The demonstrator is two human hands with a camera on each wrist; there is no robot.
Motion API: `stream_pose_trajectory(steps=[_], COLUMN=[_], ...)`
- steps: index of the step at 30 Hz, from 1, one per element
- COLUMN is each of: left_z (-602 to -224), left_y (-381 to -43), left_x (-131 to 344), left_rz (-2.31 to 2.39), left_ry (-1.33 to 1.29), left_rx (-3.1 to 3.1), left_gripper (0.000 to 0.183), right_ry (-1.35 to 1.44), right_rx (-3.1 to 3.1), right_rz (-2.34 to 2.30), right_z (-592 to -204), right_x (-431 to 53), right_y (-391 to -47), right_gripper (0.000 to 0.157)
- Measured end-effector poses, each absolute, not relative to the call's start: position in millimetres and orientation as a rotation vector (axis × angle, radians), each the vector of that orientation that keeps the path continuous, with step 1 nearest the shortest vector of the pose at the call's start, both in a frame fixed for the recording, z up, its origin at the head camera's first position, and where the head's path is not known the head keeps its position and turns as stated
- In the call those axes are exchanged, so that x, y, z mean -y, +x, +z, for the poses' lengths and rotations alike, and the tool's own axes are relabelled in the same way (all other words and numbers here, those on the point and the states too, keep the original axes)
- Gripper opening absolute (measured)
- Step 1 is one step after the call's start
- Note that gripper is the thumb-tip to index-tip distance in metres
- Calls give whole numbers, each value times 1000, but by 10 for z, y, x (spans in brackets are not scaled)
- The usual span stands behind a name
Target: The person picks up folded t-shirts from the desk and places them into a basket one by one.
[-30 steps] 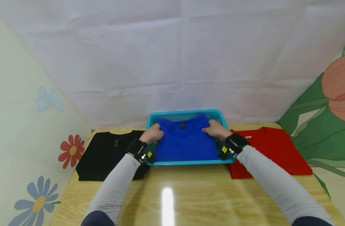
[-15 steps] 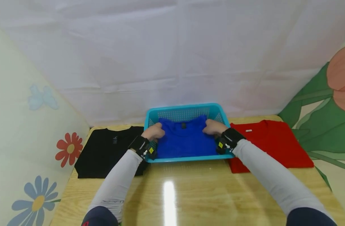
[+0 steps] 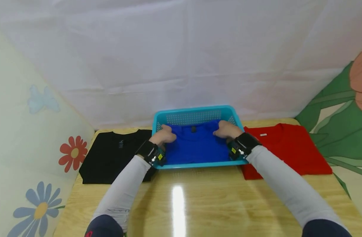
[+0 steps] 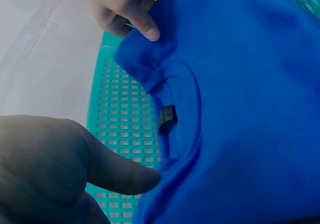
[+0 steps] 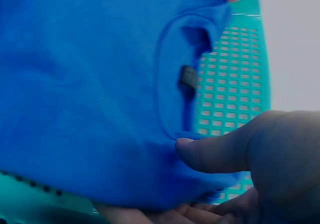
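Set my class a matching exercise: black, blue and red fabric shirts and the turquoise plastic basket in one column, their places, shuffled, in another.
Things
1. Black shirt
2. Blue shirt
3. Red shirt
4. Turquoise basket

Places
A. on the wood-grain table, right of the basket
B. around the blue shirt
C. inside the basket, gripped by left hand and right hand
D. on the table, left of the basket

Pairs: 1-D; 2-C; 3-A; 4-B

Pale wooden table, black shirt left, turquoise basket between, red shirt right.
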State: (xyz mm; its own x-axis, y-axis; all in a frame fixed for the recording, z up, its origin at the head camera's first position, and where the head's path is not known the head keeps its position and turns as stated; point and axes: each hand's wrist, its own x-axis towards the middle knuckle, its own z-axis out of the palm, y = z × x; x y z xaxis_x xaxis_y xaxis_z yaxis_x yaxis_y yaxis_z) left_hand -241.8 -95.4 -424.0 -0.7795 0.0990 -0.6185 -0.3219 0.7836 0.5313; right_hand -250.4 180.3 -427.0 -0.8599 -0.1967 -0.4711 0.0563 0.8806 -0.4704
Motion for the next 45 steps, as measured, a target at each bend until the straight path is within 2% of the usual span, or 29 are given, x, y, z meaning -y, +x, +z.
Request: stream_pose_trajectory(steps=[8, 16, 18, 20, 24, 31, 33, 38, 40, 45], left_z=[-4059, -3951, -3936, -3924, -3930, -4077, -4399, -4564, -4373, -4515], left_y=[-2388, -2343, -2311, -2261, -2098, -1795, -1853, -1696, -1493, -1235], left_x=[967, 1104, 1162, 1219, 1336, 1490, 1585, 1624, 1570, 1617], left_rz=[819, 1143, 1226, 1288, 1380, 1602, 1754, 2012, 2056, 2175], left_ry=[-102, -97, -77, -48, 1, 155, 284, 438, 323, 53], left_rx=[-2365, -2278, -2275, -2303, -2404, -2518, -2530, -2603, -2622, -2616], left_gripper=[85, 96, 96, 92, 76, 44, 39, 31, 28, 22], right_ry=[-77, -157, -186, -215, -258, -347, -387, -462, -489, -685], right_rx=[-2545, -2576, -2584, -2592, -2635, -2792, -2825, -2943, -3002, -3044], right_rz=[-698, -822, -847, -872, -925, -1043, -1102, -1230, -1293, -1530], right_z=[-4120, -3980, -3952, -3935, -3899, -3916, -3959, -4057, -4115, -4323], right_x=[-1849, -1985, -2013, -2032, -2027, -1942, -1906, -1782, -1703, -1422], right_y=[-2495, -2482, -2453, -2408, -2228, -1857, -1769, -1547, -1451, -1265], right_gripper=[25, 35, 30, 29, 44, 29, 27, 23, 25, 33])
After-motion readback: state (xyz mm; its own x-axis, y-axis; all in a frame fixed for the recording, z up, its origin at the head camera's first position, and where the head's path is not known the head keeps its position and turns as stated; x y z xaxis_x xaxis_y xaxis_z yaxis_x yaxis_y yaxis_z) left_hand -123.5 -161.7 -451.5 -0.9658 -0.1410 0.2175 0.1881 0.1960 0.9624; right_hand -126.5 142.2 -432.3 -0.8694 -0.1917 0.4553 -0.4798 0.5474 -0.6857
